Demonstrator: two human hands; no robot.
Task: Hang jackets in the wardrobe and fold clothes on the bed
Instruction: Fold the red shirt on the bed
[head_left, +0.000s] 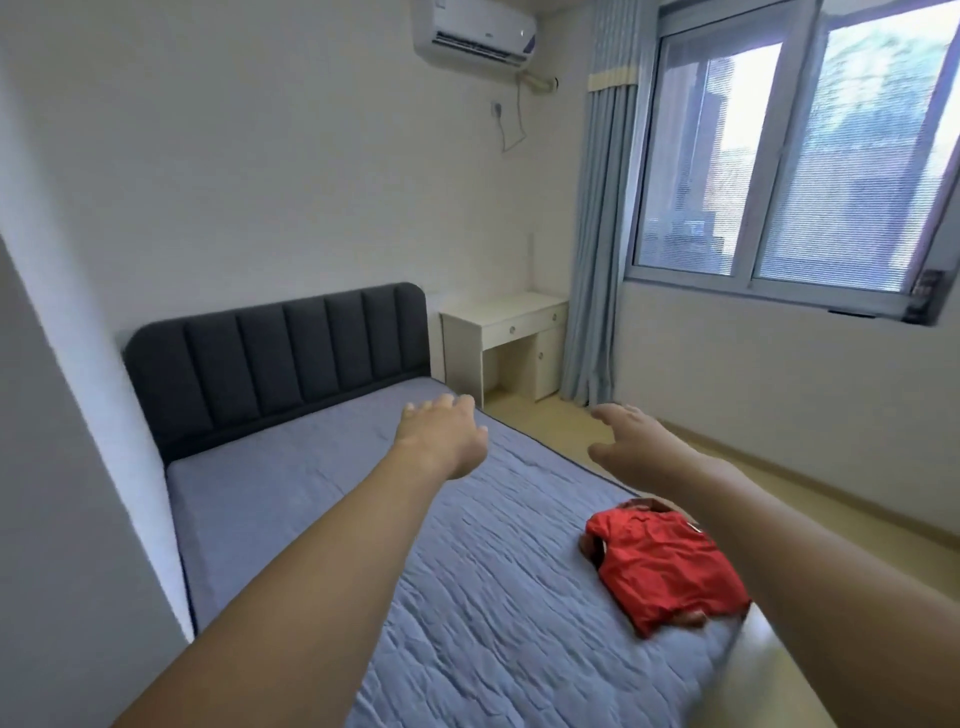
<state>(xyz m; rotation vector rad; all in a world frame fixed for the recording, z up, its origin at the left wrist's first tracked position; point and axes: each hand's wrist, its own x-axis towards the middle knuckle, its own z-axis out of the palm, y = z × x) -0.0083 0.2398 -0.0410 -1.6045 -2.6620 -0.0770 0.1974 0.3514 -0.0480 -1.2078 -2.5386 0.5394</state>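
Note:
A red garment (667, 566) lies folded into a rough rectangle near the right edge of the bed (322, 519), which has a grey-blue quilted cover. Both my arms stretch forward above the bed. My left hand (441, 436) hovers over the middle of the mattress with relaxed fingers and holds nothing. My right hand (631, 441) is out beyond the bed's right edge, fingers spread and empty. My right forearm passes just to the right of the red garment and hides its far corner. No wardrobe or jacket is in view.
A dark padded headboard (275, 358) stands against the back wall. A white desk (511, 338) sits in the corner beside a blue curtain (597, 249). A large window (789, 156) fills the right wall. Wooden floor (779, 509) runs along the bed's right side.

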